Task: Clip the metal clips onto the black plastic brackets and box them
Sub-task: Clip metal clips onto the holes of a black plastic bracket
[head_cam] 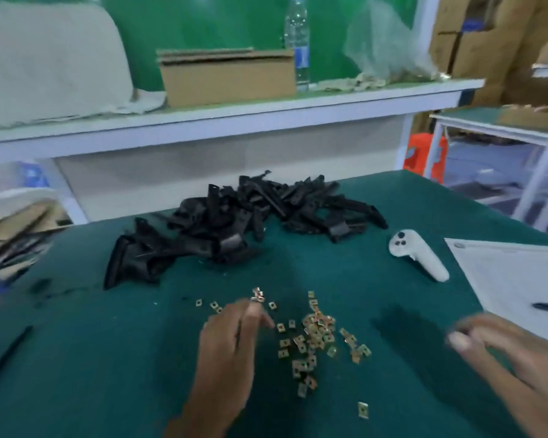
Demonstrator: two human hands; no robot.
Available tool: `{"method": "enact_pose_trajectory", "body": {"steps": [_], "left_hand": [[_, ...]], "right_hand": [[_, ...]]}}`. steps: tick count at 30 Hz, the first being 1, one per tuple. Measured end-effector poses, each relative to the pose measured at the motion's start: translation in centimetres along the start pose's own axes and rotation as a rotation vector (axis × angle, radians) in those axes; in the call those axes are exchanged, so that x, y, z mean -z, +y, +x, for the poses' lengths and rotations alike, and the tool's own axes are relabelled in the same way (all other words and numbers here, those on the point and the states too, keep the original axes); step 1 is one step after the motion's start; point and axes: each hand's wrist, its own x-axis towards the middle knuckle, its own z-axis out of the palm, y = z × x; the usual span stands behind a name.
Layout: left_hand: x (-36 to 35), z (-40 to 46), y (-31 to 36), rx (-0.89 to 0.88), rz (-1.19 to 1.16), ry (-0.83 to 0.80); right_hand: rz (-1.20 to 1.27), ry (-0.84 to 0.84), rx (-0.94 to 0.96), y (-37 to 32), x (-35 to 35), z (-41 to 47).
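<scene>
Head view: counter (76,358) covered in green, one person working it, both hands low in the picture.
Left hand: left hand (231,339) at about 6 o'clock, fingertips drawn together, pinching what looks like a metal clip at the near-left edge of the scatter.
Right hand: right hand (503,355) out at 4 o'clock, blurred; fingers loosely spread, nothing in them that I can make out.
Clips: metal clips (314,339) strewn between the two hands, a thick knot in the middle, strays all round.
Brackets: black plastic brackets (234,229) heaped at 12 o'clock, well beyond the clips, none in hand.
Box: cardboard box (228,77) up on the far shelf, out of easy reach.
Step, I'd say: picking a clip, bracket yet to be fetched.
Risk: those clips are tiny and tangled, so a pinch could lift two or flick strays off the counter edge; the right hand could sweep the white controller (418,254) or the paper sheet (513,276).
Writing: none legible; bottle label and paper too blurred.
</scene>
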Motion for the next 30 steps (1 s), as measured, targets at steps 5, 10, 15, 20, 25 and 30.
{"method": "enact_pose_trajectory", "body": {"steps": [5, 10, 15, 20, 25, 30], "left_hand": [[4.8, 1.3, -7.6, 0.276, 0.112, 0.327], [4.8, 2.1, -9.1, 0.411, 0.032, 0.359], [4.6, 2.3, -9.5, 0.472, -0.043, 0.367], [4.7, 2.6, -9.1, 0.454, -0.055, 0.375], [4.9, 2.4, -8.6, 0.394, -0.053, 0.385], [4.8, 2.2, -8.4, 0.321, -0.047, 0.419]], "right_hand": [[0.217, -0.171, 0.178, -10.9, -8.9, 13.2], [0.068, -0.458, 0.199, -15.6, -19.4, 22.1], [-0.195, -0.515, 0.029, -16.1, -24.9, 26.2], [-0.178, -0.245, 0.239, -14.9, -24.1, 24.6], [0.260, 0.102, 0.235, -15.0, -19.2, 21.6], [0.803, -0.197, -0.116, -15.3, -15.0, 17.3]]}}
